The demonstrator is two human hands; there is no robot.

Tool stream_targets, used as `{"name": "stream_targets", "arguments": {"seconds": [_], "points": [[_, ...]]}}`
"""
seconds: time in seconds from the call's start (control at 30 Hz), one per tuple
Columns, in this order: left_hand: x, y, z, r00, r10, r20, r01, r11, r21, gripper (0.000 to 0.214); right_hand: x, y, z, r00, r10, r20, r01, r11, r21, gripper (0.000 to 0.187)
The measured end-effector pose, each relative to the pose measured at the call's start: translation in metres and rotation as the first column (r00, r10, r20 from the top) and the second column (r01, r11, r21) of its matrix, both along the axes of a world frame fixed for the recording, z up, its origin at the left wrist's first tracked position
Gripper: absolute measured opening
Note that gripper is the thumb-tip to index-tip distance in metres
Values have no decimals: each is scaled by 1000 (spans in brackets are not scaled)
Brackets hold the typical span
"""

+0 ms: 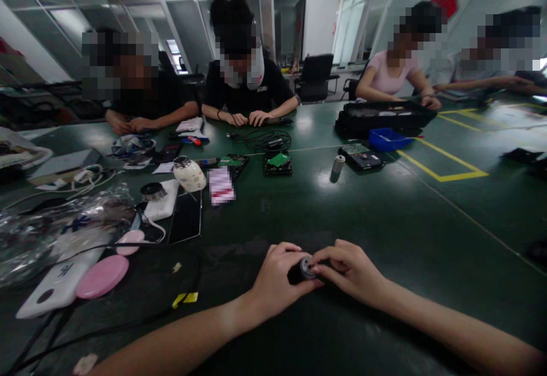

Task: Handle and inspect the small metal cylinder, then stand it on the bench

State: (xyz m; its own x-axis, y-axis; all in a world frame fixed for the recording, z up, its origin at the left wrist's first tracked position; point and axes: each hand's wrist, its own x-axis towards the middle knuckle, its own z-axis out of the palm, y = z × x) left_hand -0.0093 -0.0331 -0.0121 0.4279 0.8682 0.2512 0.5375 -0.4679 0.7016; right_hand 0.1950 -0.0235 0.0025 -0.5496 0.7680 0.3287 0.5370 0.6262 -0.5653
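Left hand (276,279) grips the cylinder (305,269) over the tabletop (265,219); fingers of the right hand (354,272) touch its end, whether pinching I cannot tell. It seems stiff, rather light; best held around its side.

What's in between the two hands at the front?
In the head view, a small round thing with a grey end lies between them: the left hand holds it, and the right hand has its fingertips at that end.
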Motion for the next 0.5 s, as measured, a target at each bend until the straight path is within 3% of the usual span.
{"name": "stream_targets", "arguments": {"seconds": [0.33, 0.5], "points": [[-1, 4, 2, 997, -32, 63, 34, 999, -31, 42, -3, 9, 4, 998, 35, -61, -26, 990, 138, 23], [-2, 7, 1, 997, -44, 56, 47, 997, -55, 42, -7, 10, 0, 988, 114, -101, -109, 993, 54, 17]]}}
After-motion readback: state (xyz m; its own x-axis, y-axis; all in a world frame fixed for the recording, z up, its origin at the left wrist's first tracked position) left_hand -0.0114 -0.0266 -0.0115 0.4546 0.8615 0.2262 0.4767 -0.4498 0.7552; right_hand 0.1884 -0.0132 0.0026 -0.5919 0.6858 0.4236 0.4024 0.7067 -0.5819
